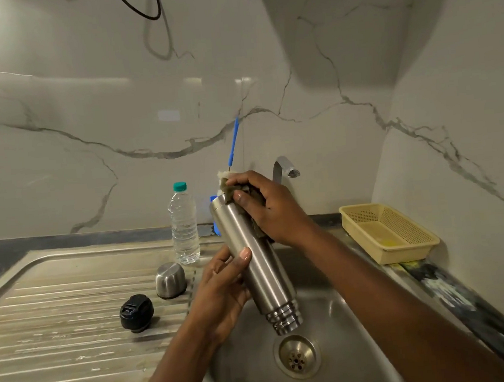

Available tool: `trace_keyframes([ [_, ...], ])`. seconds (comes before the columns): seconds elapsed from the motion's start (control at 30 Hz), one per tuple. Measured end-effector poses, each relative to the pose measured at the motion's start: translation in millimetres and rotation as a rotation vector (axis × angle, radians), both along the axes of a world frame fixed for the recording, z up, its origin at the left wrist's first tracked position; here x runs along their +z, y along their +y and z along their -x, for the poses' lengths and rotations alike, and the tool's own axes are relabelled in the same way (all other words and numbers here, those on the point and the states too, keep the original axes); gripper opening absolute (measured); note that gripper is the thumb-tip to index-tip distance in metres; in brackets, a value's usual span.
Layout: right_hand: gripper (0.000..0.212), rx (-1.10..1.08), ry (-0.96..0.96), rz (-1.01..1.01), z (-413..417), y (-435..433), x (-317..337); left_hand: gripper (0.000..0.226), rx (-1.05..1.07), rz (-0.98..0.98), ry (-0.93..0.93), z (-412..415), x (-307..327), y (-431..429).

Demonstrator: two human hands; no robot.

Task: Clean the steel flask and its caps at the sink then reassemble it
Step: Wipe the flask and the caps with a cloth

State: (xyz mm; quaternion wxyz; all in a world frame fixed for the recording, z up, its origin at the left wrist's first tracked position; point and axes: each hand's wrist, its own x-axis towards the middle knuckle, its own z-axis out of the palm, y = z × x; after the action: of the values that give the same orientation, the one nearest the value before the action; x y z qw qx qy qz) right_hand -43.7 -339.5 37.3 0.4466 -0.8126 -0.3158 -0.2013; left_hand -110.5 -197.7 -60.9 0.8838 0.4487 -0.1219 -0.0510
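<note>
Over the sink (344,320) the steel flask (258,257) is held tilted, its threaded neck pointing down toward the drain. The left hand (222,287) grips the flask around its middle, while the right hand (273,208) curls around a dark scrub pad (229,191), pressing it against the flask's raised base end. On the ribbed drainboard (72,313) to the left stand the steel cap (170,279) and the black inner cap (136,313), near each other but apart. A plastic water bottle (183,224) stands behind them, and a yellow basket (391,233) sits right of the tap (285,166).

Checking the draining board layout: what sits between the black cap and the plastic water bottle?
The steel cap, standing on the draining board apart from both, as the head view shows.
</note>
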Motion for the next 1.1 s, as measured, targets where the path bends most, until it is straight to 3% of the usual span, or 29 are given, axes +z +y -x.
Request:
trace_keyframes([
  [0.07, 0.018, 0.004, 0.041, 0.069, -6.8, 3.4, 16.1, 0.045, -0.029, -0.071, -0.027, 1.1, -1.2, 0.5],
  [0.2, 0.030, 0.060, 0.322, 0.246, -16.5, 3.6, 41.2, 0.052, -0.033, -0.161, -0.075, 5.3, -4.1, -6.7],
  [0.33, 0.030, 0.080, 0.457, -0.068, -22.9, -4.0, 29.5, 0.050, 0.027, -0.136, -0.073, 4.3, -2.6, -7.5],
  [0.63, 0.025, 0.045, 0.383, -0.441, -8.3, -10.0, -12.1, 0.060, 0.069, -0.048, -0.018, -2.0, -4.1, -5.2],
  [0.77, 0.030, 0.025, 0.304, -0.376, 6.5, -11.6, -25.9, 0.059, 0.083, 0.079, 0.041, -6.3, -4.0, 1.4],
  [0.9, 0.035, 0.025, 0.223, -0.223, 22.5, -16.4, -45.1, 0.040, 0.091, 0.189, 0.060, -8.0, -0.8, 11.3],
  [1.1, 0.040, 0.018, 0.208, -0.254, 40.7, -27.0, -68.6, 0.040, 0.082, 0.150, 0.106, -4.1, -2.8, 1.9],
])
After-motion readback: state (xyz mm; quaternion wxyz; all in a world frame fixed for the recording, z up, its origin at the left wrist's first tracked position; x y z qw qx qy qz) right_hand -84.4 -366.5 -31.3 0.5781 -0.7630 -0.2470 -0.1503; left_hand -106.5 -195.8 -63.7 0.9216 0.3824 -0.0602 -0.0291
